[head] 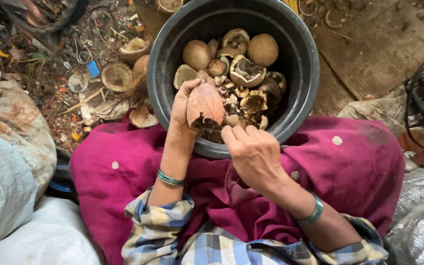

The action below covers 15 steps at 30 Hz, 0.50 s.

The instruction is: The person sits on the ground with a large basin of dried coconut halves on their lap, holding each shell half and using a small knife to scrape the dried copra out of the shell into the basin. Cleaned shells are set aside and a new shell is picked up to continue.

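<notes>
The left hand (181, 105) grips a reddish-brown, fibrous husk piece (205, 104) over the near rim of the black tub (300, 73), while the right hand (253, 152), fingers curled, touches the husk's lower edge; whether it holds anything, I cannot tell. Inside the tub lie round brown fruits (262, 49) and broken, hollow shells (245, 72).

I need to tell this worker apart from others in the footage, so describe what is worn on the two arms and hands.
Both hands are bare, no gloves or rings visible. The left hand has a stack of thin green bangles on the forearm; the right hand has a teal-green bangle at the wrist. Both arms carry rolled-up checked sleeves in blue, cream and yellow-brown.
</notes>
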Motion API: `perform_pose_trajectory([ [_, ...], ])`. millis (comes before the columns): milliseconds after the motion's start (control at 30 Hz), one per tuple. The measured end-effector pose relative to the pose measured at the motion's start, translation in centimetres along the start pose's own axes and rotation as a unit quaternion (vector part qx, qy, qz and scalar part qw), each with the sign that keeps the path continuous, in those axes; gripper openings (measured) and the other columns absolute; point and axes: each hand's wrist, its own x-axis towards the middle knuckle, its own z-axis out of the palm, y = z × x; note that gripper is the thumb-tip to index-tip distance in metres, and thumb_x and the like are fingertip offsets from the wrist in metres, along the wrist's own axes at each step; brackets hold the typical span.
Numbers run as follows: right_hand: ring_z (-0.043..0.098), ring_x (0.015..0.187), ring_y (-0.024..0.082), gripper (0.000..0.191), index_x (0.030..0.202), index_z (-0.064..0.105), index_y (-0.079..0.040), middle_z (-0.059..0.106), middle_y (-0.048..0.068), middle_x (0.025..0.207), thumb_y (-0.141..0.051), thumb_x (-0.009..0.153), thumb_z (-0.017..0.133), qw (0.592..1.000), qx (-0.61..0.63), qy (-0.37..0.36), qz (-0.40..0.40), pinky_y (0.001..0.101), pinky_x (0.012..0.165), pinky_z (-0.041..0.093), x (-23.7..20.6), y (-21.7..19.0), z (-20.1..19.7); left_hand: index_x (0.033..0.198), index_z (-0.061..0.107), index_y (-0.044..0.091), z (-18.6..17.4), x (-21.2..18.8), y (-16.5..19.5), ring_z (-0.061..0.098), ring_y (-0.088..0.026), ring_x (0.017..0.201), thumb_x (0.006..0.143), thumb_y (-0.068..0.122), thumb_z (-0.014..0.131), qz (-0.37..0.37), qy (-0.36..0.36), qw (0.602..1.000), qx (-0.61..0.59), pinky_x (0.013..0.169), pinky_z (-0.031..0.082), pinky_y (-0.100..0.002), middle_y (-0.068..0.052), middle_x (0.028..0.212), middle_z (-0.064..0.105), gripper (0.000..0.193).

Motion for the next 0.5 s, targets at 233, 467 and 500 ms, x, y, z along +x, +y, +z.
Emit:
perform_pose_trajectory([
  [233,0.065,0.072,0.025,0.008,0.091,0.062,-0.008,0.062,0.008,0.078,-0.004,0.084,0.06,0.997,0.016,0.049,0.059,0.0376,0.061,0.053,0.4,-1.5,2.7,0.102,0.067,0.0,-0.4,0.5,0.7,0.073,-0.032,0.083,0.091,0.03,0.057,0.068,0.063,0.995,-0.038,0.08,0.061,-0.045,-0.017,0.091,0.074,0.034],
  [467,0.07,0.07,0.031,0.006,0.09,0.066,-0.012,0.069,0.011,0.077,-0.012,0.093,0.061,0.985,0.108,0.011,0.137,0.0449,0.058,0.051,0.4,-0.8,3.9,0.103,0.064,0.0,-1.0,0.0,0.4,0.071,-0.032,0.09,0.095,0.029,0.058,0.162,0.086,0.983,-0.028,0.088,0.06,-0.044,-0.016,0.097,0.072,0.031],
  [500,0.07,0.069,0.032,0.009,0.09,0.067,-0.012,0.07,0.011,0.076,-0.017,0.096,0.063,0.98,0.125,0.0,0.155,0.0461,0.058,0.051,0.4,-0.6,4.0,0.102,0.064,0.0,-1.1,-0.1,0.4,0.072,-0.031,0.09,0.095,0.03,0.058,0.162,0.065,0.983,-0.063,0.087,0.06,-0.044,-0.017,0.096,0.072,0.032],
])
